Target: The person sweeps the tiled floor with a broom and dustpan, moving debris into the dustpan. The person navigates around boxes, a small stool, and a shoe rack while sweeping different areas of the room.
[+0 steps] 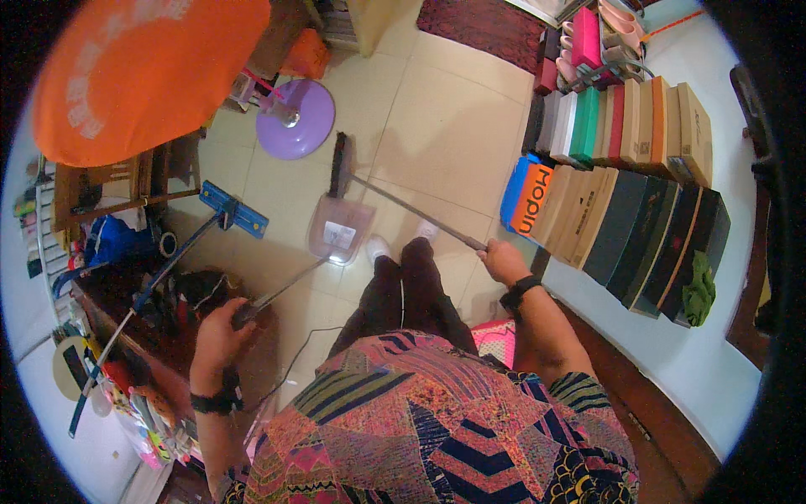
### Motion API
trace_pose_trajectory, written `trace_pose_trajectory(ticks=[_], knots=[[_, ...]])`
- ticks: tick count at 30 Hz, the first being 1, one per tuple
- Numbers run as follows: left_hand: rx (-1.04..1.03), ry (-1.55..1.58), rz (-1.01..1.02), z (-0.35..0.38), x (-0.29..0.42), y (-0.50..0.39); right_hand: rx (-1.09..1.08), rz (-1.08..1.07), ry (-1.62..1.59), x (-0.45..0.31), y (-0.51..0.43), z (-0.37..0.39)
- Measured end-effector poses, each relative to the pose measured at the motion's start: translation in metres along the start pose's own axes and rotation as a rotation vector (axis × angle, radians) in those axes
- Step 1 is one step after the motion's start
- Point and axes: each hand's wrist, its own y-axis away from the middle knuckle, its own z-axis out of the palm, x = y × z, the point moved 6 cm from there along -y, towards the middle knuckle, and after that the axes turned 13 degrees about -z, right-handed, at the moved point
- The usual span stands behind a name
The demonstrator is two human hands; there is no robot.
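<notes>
My left hand is closed around the handle of a long-handled dustpan. The pan is translucent, bears a white label and rests on the tiled floor ahead of my left foot. In my right hand is the long handle of a broom. Its dark-bristled head stands at the far edge of the dustpan, touching or nearly touching it. Whether any dirt lies in the pan is too blurred to tell.
Stacked shoeboxes line the right wall, below a shoe rack. Leftward are a blue flat mop, a dark wooden cabinet, a purple round base and a large orange cover. A dark red mat lies at the far end.
</notes>
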Motion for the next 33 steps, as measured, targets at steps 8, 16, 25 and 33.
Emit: trace_pose_trajectory(ticks=[8,16,25,33], knots=[[0.002,0.03,0.004,-0.003,0.002,-0.005,0.066,0.191,0.047,0.097,0.099,-0.043],[0.005,-0.035,0.025,0.002,0.005,-0.022,0.152,0.129,0.011,0.076,0.137,-0.084],[-0.046,-0.086,0.067,-0.011,0.028,-0.03,0.023,0.146,0.106,0.066,0.117,-0.046],[-0.061,-0.169,0.029,-0.021,0.052,-0.049,0.063,0.302,0.096,0.118,0.156,-0.085]])
